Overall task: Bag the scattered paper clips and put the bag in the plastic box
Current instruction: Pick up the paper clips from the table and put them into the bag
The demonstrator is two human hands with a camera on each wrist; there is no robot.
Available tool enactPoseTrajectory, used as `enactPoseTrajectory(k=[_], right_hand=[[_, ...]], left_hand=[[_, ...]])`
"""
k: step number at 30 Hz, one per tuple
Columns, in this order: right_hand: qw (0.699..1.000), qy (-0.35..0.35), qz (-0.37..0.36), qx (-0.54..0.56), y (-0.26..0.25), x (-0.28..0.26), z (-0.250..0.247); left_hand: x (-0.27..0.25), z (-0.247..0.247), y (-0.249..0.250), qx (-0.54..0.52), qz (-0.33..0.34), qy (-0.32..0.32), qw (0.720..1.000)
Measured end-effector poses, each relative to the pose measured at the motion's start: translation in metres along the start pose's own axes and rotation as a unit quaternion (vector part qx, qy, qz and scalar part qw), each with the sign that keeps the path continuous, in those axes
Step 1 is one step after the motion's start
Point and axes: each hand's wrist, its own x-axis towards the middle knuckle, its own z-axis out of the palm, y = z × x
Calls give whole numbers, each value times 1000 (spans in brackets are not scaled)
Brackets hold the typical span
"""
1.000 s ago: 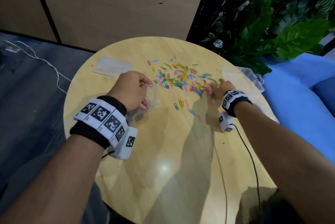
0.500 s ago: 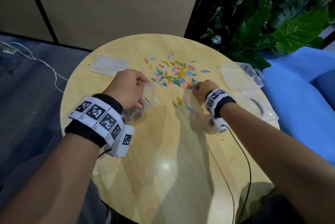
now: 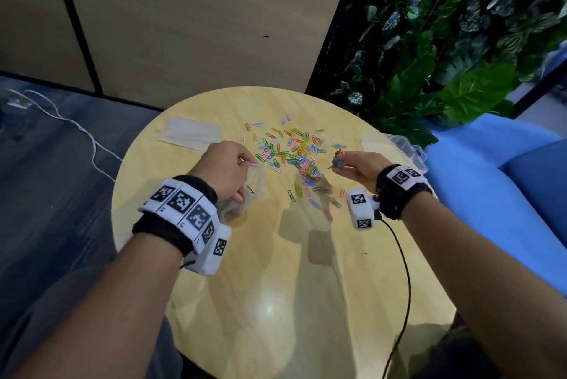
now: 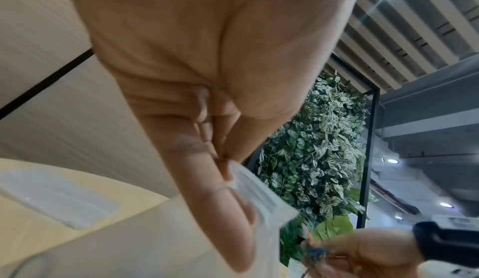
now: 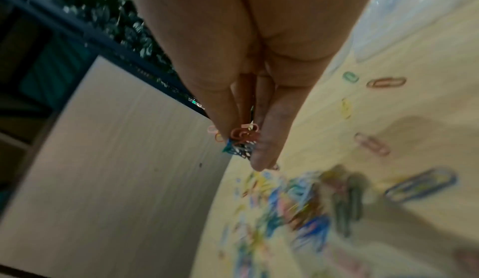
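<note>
Many coloured paper clips (image 3: 291, 148) lie scattered on the far half of the round wooden table (image 3: 276, 286). My left hand (image 3: 245, 164) pinches the rim of a small clear bag (image 3: 245, 191), which hangs down to the table left of the pile. The left wrist view shows thumb and fingers on the bag's (image 4: 259, 196) zip edge. My right hand (image 3: 342, 161) is raised over the pile's right side and pinches a small bunch of clips (image 3: 337, 161). That bunch (image 5: 241, 139) shows between the fingertips in the right wrist view. The clear plastic box (image 3: 405, 148) sits at the table's right edge.
A flat stack of spare clear bags (image 3: 190, 133) lies at the table's far left. Leafy plants (image 3: 445, 56) stand behind the table on the right, with a blue seat (image 3: 506, 194) beside it. A black cable (image 3: 405, 271) runs from my right wrist across the table's near side.
My right hand has lifted off the pile with a bunch of clips and pulled back to the right. My left hand still holds the bag in the same spot.
</note>
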Motion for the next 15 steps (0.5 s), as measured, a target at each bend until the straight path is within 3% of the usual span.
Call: enactPoseTrajectory(k=[3,6,11,15], right_hand=[[987,-77,44,135,-14,-25,16],[969,-145,51,191,-17,-51,43],[941,-232,84,230,-5,-82,95],[954,-229,69,181,17,-87,126]], left_hand=[[1,2,1,-2,0,3,1000],[2,5,0,6,1,7,1000],[6,7,-3,-7,4,2,1000],[8,5,-6,-13,1,17,1000]])
